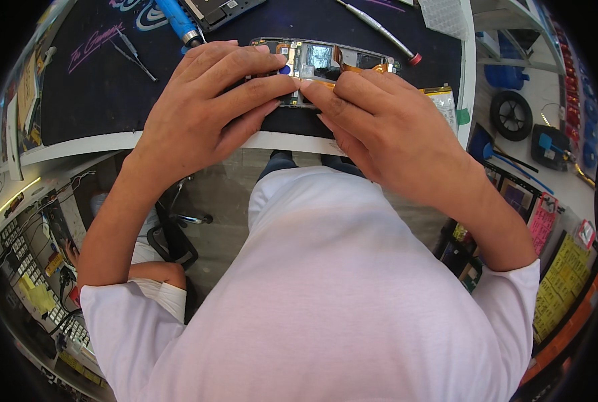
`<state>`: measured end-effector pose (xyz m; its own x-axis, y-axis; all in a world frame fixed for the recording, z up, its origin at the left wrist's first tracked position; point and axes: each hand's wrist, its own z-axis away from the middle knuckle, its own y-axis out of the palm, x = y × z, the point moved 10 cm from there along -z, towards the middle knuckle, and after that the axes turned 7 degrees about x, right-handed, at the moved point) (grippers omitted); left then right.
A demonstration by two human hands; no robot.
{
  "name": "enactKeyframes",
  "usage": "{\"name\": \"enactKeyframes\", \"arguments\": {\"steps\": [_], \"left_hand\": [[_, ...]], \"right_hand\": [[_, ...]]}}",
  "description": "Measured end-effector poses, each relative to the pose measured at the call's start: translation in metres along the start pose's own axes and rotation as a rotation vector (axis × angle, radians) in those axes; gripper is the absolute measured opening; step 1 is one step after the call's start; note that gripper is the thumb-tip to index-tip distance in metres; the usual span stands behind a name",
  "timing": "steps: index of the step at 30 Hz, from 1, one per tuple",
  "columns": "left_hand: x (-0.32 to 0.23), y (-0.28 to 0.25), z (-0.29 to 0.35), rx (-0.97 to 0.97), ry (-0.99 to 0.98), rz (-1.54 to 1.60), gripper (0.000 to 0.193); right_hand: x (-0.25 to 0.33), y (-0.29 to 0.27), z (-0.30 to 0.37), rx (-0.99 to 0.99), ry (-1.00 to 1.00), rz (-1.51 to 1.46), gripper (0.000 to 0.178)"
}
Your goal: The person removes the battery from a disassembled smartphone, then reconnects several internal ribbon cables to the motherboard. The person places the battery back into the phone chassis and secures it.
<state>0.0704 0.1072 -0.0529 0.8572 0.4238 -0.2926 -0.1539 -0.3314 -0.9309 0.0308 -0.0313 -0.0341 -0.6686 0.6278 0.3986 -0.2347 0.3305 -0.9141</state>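
Note:
An opened phone [319, 63] lies sideways on the dark mat, its inner board, connectors and orange flex cable [356, 68] exposed. My left hand [208, 97] grips the phone's left part, with fingertips pressed on the board beside a small blue round spot. From the other side, my right hand [379, 114] has its bunched fingers at the near edge. Its index fingertip meets the left one near the middle, by a thin orange strip. The undersides of both hands' fingers are hidden, so exactly what they pinch there cannot be seen.
Beyond the phone lie a screwdriver [379, 28], a blue-handled tool [177, 19], a dark device part [222, 10] and bubble wrap [444, 17]. Tweezers [136, 57] rest at left, a silver battery pack [444, 104] at right. Another person's knee [159, 273] shows lower left.

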Motion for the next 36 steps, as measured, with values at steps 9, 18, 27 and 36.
{"name": "enactKeyframes", "arguments": {"steps": [9,18,27,36], "left_hand": [[0.001,0.000,0.000,-0.046,0.020,0.013,0.039],[0.001,0.000,0.000,0.007,0.003,0.045,0.042],[0.000,-0.003,-0.004,-0.006,-0.014,0.058,0.041],[0.000,-0.004,-0.005,-0.016,0.000,0.064,0.040]], "right_hand": [[0.001,0.005,-0.003,0.049,0.029,0.068,0.048],[-0.002,0.005,-0.002,0.030,0.080,-0.035,0.042],[-0.005,0.003,0.002,-0.003,0.093,-0.091,0.044],[-0.005,-0.001,0.011,-0.070,0.096,-0.117,0.043]]}}
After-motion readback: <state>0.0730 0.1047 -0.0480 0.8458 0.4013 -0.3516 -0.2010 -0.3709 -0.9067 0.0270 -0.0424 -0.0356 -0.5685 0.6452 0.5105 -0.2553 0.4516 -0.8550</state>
